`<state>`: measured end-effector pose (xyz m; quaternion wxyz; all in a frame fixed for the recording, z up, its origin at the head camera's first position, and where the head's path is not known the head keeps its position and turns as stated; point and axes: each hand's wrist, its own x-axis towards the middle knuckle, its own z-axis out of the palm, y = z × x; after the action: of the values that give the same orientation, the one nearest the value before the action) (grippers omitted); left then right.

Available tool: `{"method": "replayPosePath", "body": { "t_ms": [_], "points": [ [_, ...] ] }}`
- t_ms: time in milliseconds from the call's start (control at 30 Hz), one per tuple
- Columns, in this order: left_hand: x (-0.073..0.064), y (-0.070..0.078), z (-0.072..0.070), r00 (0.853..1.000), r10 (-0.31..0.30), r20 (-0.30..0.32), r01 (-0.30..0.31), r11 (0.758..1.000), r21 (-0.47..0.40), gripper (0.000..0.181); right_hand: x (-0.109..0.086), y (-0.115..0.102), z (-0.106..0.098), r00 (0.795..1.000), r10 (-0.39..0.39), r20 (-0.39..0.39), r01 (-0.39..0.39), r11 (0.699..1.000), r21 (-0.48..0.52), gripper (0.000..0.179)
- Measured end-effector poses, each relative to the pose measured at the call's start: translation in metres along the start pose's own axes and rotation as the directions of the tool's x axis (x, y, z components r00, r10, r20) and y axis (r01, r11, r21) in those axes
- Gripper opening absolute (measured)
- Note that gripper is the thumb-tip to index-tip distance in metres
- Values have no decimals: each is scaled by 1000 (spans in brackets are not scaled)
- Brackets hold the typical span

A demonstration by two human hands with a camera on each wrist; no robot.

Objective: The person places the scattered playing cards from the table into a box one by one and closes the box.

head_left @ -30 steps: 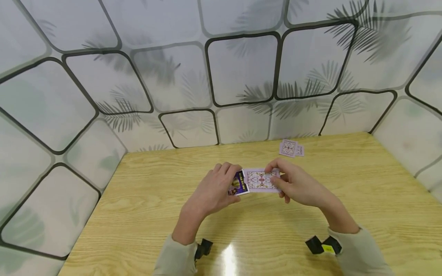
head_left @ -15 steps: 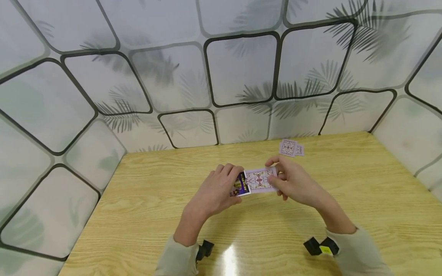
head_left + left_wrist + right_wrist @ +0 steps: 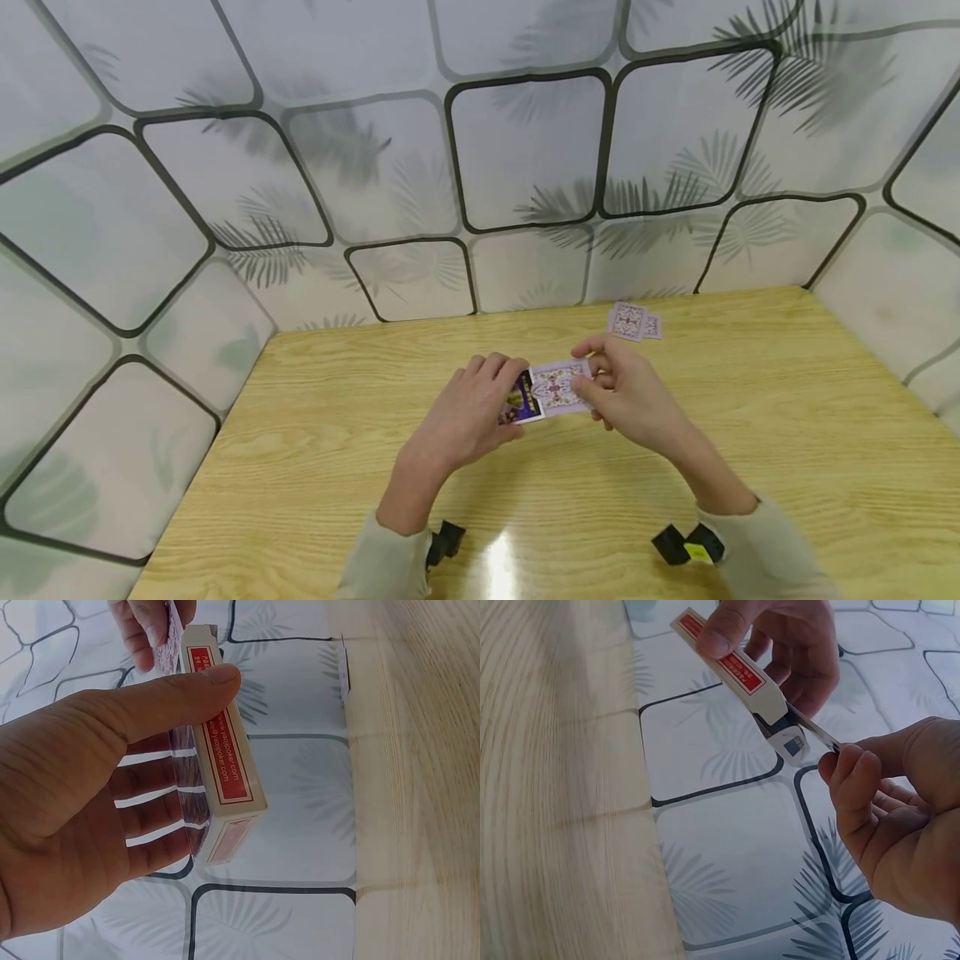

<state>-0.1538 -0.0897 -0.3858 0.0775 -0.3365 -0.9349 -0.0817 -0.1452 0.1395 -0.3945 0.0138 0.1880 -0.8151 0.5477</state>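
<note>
My left hand (image 3: 463, 408) grips a card box (image 3: 225, 750) above the table, thumb on its narrow red-and-white side and fingers round the other. In the head view the box's printed dark purple face shows beside those fingers. My right hand (image 3: 630, 392) pinches a patterned playing card (image 3: 557, 388) by its right end; whether it is one card or several I cannot tell. The card's left end lies at the box's open end, partly inside. The right wrist view shows the box's end flap (image 3: 791, 744) bent out, below the card's edge (image 3: 815, 729).
A few more playing cards (image 3: 628, 321) lie face down on the wooden table (image 3: 315, 467) near its back edge, right of centre. Behind the table and along both sides hangs patterned cloth (image 3: 525, 158). Black wrist cameras (image 3: 686, 543) are strapped at both sleeves.
My right hand has moved left toward the box, and less of the card shows outside it. The card has tilted slightly. My left hand has stayed nearly still.
</note>
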Motion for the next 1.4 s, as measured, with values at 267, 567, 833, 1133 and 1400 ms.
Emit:
{"method": "replayPosePath", "body": {
  "t_ms": [267,567,833,1133,1400],
  "points": [
    [1,5,1,999,32,3,-32,999,0,75,0,1,7,1000,8,13,-7,1000,-17,27],
    [2,11,4,997,73,-15,-73,997,15,74,0,-3,18,1000,27,0,-27,999,-29,30],
    [1,9,4,999,38,-35,-38,999,1,74,-3,-7,21,995,9,-95,-10,1000,-18,27],
    [1,8,4,998,17,-53,-17,1000,-4,74,-4,-7,27,985,-35,-170,35,999,-3,20],
    [1,8,4,997,31,-74,-31,1000,0,71,-5,-7,32,991,-39,-125,44,999,32,17]
  ]
}}
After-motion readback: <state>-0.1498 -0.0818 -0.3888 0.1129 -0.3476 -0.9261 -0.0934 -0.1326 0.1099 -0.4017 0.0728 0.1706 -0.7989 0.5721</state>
